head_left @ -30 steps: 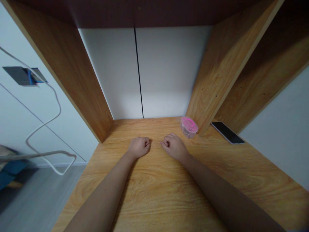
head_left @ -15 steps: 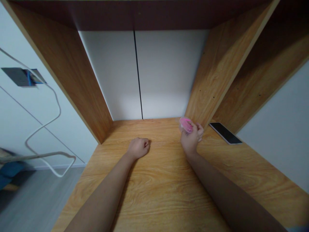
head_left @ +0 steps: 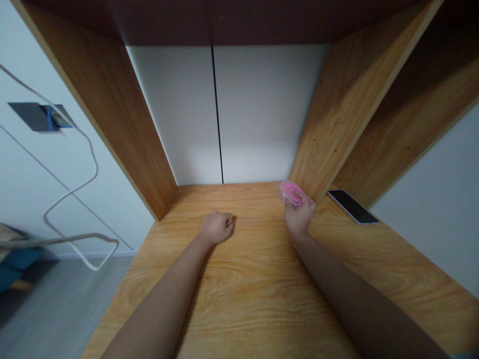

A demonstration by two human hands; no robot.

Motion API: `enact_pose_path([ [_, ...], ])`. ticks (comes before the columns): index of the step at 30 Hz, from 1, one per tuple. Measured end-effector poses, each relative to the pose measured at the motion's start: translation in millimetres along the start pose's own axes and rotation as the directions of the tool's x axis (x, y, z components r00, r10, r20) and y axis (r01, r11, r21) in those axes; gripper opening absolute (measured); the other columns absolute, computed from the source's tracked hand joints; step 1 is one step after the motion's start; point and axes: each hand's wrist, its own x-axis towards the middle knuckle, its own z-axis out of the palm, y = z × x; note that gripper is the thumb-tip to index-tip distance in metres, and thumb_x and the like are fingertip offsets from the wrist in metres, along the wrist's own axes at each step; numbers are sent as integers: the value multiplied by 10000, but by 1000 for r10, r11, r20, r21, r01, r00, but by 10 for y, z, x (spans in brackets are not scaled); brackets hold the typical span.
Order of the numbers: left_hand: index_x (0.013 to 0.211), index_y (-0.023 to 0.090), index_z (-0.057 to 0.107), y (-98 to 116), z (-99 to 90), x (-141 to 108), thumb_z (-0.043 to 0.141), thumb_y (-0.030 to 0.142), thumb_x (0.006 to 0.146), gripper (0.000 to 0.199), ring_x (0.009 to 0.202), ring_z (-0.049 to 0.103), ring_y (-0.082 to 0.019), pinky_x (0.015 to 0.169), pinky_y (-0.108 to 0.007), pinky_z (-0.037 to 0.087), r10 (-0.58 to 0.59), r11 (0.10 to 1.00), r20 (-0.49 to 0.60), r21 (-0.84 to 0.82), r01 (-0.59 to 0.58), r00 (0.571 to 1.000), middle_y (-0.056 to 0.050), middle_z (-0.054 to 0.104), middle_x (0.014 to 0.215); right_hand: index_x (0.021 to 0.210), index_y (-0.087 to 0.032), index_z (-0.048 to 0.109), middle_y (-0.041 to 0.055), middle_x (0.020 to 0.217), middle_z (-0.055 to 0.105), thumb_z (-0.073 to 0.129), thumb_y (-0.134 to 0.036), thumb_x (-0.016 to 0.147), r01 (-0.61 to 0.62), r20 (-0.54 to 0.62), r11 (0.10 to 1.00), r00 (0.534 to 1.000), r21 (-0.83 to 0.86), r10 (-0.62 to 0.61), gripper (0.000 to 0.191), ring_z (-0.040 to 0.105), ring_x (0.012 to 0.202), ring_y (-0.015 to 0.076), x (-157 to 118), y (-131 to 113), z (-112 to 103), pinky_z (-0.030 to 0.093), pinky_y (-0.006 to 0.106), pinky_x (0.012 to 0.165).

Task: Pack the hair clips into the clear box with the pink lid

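Observation:
My right hand [head_left: 298,218] is closed around a rounded pink object with a pale, whitish side [head_left: 290,193], at the back right of the wooden desktop [head_left: 239,284], by the foot of the upright wooden panel. Its shape resembles a small handled scrub brush, but blur and my fingers hide the details. To the left, my left hand [head_left: 217,228] rests on the desktop as a loose fist, with nothing visible in it. Farther right lies a dark-screened phone [head_left: 354,206], apart from my right hand.
Upright wooden panels [head_left: 329,124] flank a white back panel [head_left: 187,114], with a dark shelf [head_left: 224,22] overhead. A pale cable [head_left: 93,154] hangs at the left, in front of a wall box [head_left: 33,115] with blue wires. A white wall [head_left: 430,209] borders the right side.
My right hand has turned slightly while keeping hold of the pink object, which has tilted a little. My left hand stays put. The whole view has shifted slightly.

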Motion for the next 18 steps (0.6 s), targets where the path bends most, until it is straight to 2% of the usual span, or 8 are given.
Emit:
enact_pose_path([
  [6, 708, 226, 608, -14, 15, 4, 488, 260, 856, 193, 668, 611, -199, 585, -291, 262, 4, 1000, -11, 0, -4, 1000, -41, 667, 688, 1212, -183, 662, 164, 1311, 482, 587, -233, 842, 47, 15, 997, 999, 54, -47, 381, 509, 1231, 286, -24, -37, 9, 410, 394, 1079],
  [11, 704, 227, 593, -7, 12, 5, 487, 264, 864, 195, 684, 616, -207, 607, -294, 290, -4, 1000, -9, -15, 3, 1000, -44, 664, 686, 1202, -148, 664, 166, 1303, 524, 579, -248, 861, 181, 93, 960, 974, 215, -205, 365, 529, 1245, 269, -123, -221, -6, 400, 408, 1118],
  [15, 738, 231, 569, -28, 23, -2, 489, 290, 894, 185, 681, 617, -200, 607, -291, 305, -35, 996, -48, -82, 31, 998, -32, 649, 685, 1230, -171, 646, 145, 1320, 587, 593, -244, 870, 269, 217, 897, 909, 350, -357, 371, 535, 1284, 252, -238, -373, -36, 384, 436, 1159],
  [18, 912, 236, 567, -56, 58, 5, 547, 401, 911, 167, 705, 616, -186, 626, -277, 369, -80, 974, -160, -223, 43, 984, -17, 656, 779, 1297, -194, 612, 129, 1380, 580, 586, -231, 896, 306, 334, 845, 817, 439, -469, 403, 515, 1333, 240, -326, -434, -56, 367, 439, 1183],
])
